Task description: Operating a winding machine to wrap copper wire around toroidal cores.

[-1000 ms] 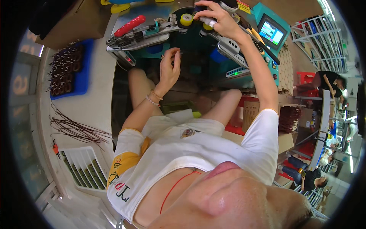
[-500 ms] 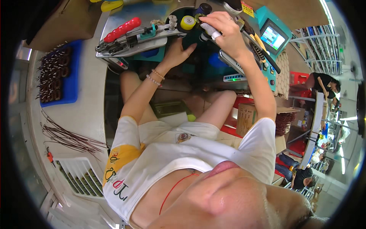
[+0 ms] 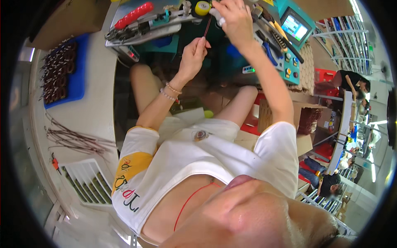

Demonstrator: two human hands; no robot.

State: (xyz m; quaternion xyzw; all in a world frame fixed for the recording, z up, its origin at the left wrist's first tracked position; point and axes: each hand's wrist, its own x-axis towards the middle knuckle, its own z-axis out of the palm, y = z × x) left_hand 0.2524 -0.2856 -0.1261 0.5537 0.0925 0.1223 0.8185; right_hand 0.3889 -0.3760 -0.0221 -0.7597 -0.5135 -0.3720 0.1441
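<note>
While pinching the lower end of a thin dark red wire (image 3: 206, 29) between thumb and forefinger, left hand (image 3: 193, 58) sits at upper centre of the frame, wrist ringed by bead bracelets (image 3: 170, 91). Higher up, at the top edge, right hand (image 3: 232, 18) closed around the wire's upper end, fingers curled, just beside a yellow roller (image 3: 202, 7) on the machine (image 3: 165, 20). Wire running nearly upright between both hands, taut, slightly tilted. Left of the roller, a red handle (image 3: 134, 15) lying along the machine's grey rail. Right of the right hand, a teal control box (image 3: 285, 62) with a small screen (image 3: 294, 27) and coloured buttons; blue-handled pliers (image 3: 269, 50) resting against it. At upper left of the frame, a blue tray (image 3: 78, 82) on the pale worktop (image 3: 91, 115), filled with dark coiled pieces. Below it, at mid left, a loose bundle of thin wires (image 3: 70, 138) spread on the worktop, well apart from both hands. At lower left, a white slotted rack (image 3: 84, 182). At far right, other people (image 3: 351, 82) near shelving, well apart.
</note>
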